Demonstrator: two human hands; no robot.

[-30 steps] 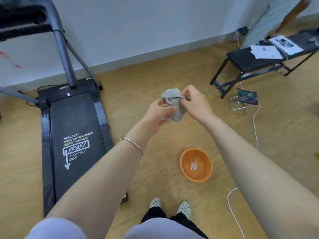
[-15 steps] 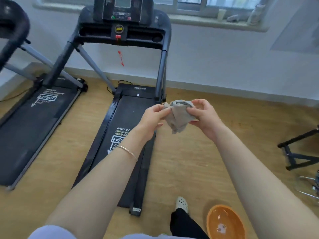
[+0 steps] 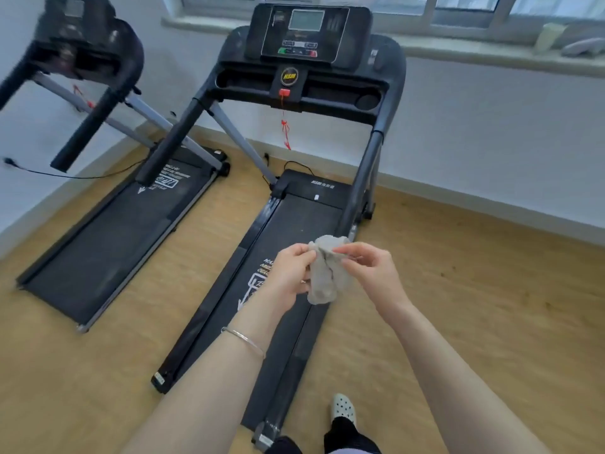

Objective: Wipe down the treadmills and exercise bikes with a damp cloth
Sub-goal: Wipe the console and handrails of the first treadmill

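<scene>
A crumpled grey cloth (image 3: 324,273) hangs between both hands over the belt of the nearer treadmill (image 3: 294,224). My left hand (image 3: 289,273) grips its left side with curled fingers. My right hand (image 3: 370,270) pinches its top edge between thumb and fingers. The treadmill's console (image 3: 307,34) with a screen stands ahead at the top, a red safety cord dangling below it. A second black treadmill (image 3: 124,217) stands to the left, its console blurred.
Wooden floor (image 3: 474,306) spreads to the right of the treadmill. A white wall and a window sill with small items run along the back. A black cable trails on the floor at the left. My foot in a white clog (image 3: 342,409) stands by the belt's rear end.
The view has swung left and up from the orange basin and bench toward the treadmills. Both hands kept hold of the cloth and now sit over the nearer treadmill's belt.
</scene>
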